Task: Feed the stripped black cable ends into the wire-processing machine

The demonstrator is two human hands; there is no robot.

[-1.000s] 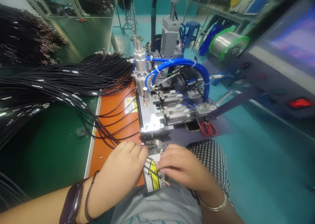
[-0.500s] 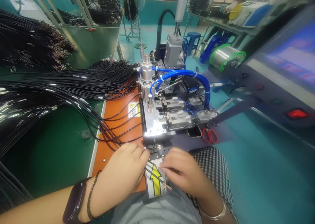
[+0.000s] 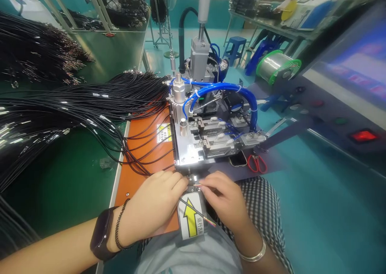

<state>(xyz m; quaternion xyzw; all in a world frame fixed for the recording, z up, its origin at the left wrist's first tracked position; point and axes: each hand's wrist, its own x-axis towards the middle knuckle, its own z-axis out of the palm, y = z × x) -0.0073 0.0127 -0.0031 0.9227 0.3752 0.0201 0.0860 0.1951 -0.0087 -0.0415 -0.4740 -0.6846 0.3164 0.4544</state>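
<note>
My left hand (image 3: pixel 163 201), with its fingers curled, grips black cables at the front end of the machine (image 3: pixel 189 157). One black cable (image 3: pixel 193 208) sticks out from under that hand across the yellow arrow label (image 3: pixel 190 230), its thin coloured wires (image 3: pixel 209 221) bared at the tip. Between the hands, fine reddish wires (image 3: pixel 197 185) lie over a small metal slot at the machine's front. My right hand (image 3: pixel 224 197) pinches the ends of these wires between thumb and fingers. The left fingertips and part of the cables are hidden.
Bundled black cables (image 3: pixel 132 93) spread over the orange board (image 3: pixel 141 139) on the left. Blue air tubes (image 3: pixel 224 86) arch above the machine. Red-handled scissors (image 3: pixel 257 164) and a phone (image 3: pixel 238 160) lie to its right. A solder wire spool (image 3: pixel 277 65) and a screen (image 3: pixel 358 61) stand further right.
Both hands have moved slightly forward, bringing the pinched wires from above the arrow label to the metal slot. The machine's tall rear column has shifted left.
</note>
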